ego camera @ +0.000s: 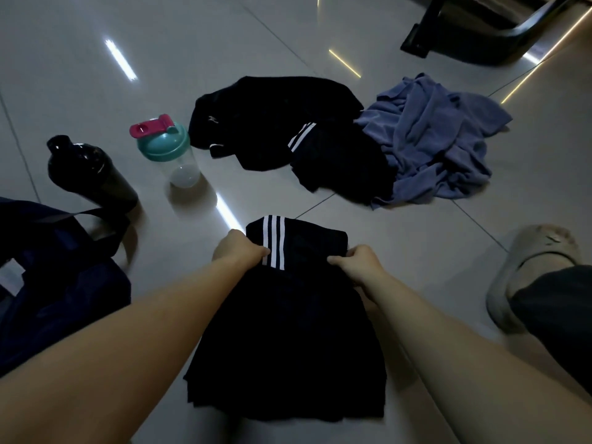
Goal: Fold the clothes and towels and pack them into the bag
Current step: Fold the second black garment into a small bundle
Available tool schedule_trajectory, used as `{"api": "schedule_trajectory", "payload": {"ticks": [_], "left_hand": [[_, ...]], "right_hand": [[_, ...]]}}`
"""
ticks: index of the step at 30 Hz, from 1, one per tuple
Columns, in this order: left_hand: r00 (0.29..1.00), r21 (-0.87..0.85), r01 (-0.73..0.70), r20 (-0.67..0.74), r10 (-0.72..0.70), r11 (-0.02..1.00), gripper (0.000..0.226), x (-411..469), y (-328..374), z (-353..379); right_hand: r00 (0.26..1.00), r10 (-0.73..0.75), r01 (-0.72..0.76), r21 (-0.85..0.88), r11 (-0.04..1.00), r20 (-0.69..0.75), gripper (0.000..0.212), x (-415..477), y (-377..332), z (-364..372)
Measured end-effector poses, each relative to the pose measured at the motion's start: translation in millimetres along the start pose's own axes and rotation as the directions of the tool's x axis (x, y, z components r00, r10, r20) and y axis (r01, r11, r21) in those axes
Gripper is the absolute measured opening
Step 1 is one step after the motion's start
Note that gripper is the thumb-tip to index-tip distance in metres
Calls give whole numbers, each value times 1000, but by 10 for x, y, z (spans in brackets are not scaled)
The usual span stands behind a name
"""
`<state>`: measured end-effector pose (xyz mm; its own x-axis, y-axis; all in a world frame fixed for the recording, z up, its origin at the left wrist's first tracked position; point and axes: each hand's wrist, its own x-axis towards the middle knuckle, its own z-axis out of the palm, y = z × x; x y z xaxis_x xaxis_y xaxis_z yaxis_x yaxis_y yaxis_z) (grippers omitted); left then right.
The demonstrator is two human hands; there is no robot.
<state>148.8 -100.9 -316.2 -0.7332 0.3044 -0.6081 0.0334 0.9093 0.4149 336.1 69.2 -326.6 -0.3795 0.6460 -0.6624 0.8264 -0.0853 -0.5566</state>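
Note:
A black garment with three white stripes [288, 331] lies flat on the tiled floor in front of me, its far end folded over. My left hand [238, 249] pinches that fold at its left edge, beside the stripes. My right hand [355, 265] pinches the fold at its right edge. Farther back lie a crumpled black garment [272, 113], another black striped garment [339, 165] and a rumpled blue towel [439, 139]. The dark navy bag [57, 283] sits at my left with its strap loose.
A black bottle [86, 174] and a clear shaker with a teal lid and pink cap [166, 149] stand left of the clothes. My foot in a grey slipper [528, 270] is at the right. A dark chair base [480, 30] is at the top right.

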Motion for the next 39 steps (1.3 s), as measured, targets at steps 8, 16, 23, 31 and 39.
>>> {"api": "schedule_trajectory", "payload": {"ticks": [8, 16, 23, 31, 39], "left_hand": [[998, -479, -33, 36, 57, 877, 17, -116, -165, -122], [992, -519, 93, 120, -35, 850, 36, -339, -517, -189], [916, -440, 267, 392, -83, 857, 33, -412, -461, -267], [964, -526, 139, 265, 6, 839, 12, -331, -339, -268], [978, -687, 139, 206, 8, 713, 28, -175, -500, -338]], "right_hand": [[998, -54, 56, 246, 968, -16, 37, -150, 24, -99], [999, 33, -35, 177, 984, 14, 21, -281, 180, -186], [999, -7, 1, 209, 978, 32, 34, -371, 171, -82], [1000, 19, -14, 382, 924, -10, 19, -223, -12, -119], [999, -16, 1, 344, 939, 40, 31, -119, 60, -146]]}}
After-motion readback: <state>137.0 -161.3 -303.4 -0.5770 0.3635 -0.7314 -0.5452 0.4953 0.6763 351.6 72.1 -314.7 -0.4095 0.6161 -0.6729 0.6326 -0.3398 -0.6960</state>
